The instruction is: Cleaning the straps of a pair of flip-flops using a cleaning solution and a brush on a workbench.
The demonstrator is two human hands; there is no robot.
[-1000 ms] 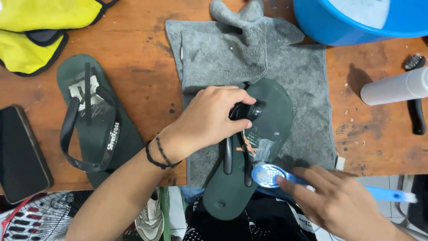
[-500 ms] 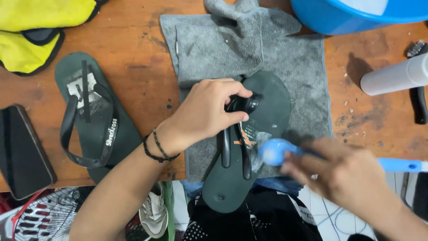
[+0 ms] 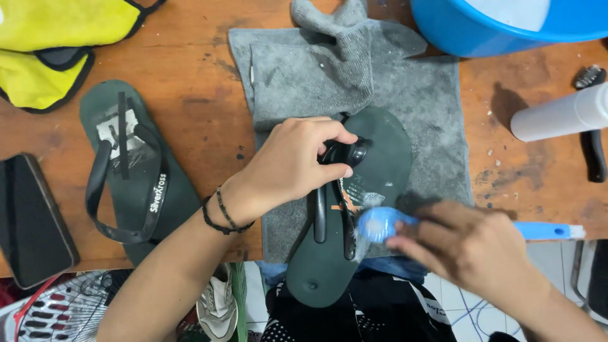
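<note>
A dark green flip-flop lies on a grey towel, its heel hanging over the table's front edge. My left hand pinches the black strap near the toe post and holds it up. My right hand grips a blue brush by its long handle, the blurred head resting on the sandal's footbed beside the strap. A second dark green flip-flop lies flat on the wood to the left.
A blue basin stands at the back right. A white cylinder and a black tool lie at the right edge. A black phone sits at the left, yellow cloth at the back left.
My right hand has carried the blue brush up from below the sandal onto its footbed and moves it there. My left hand keeps its hold on the strap.
</note>
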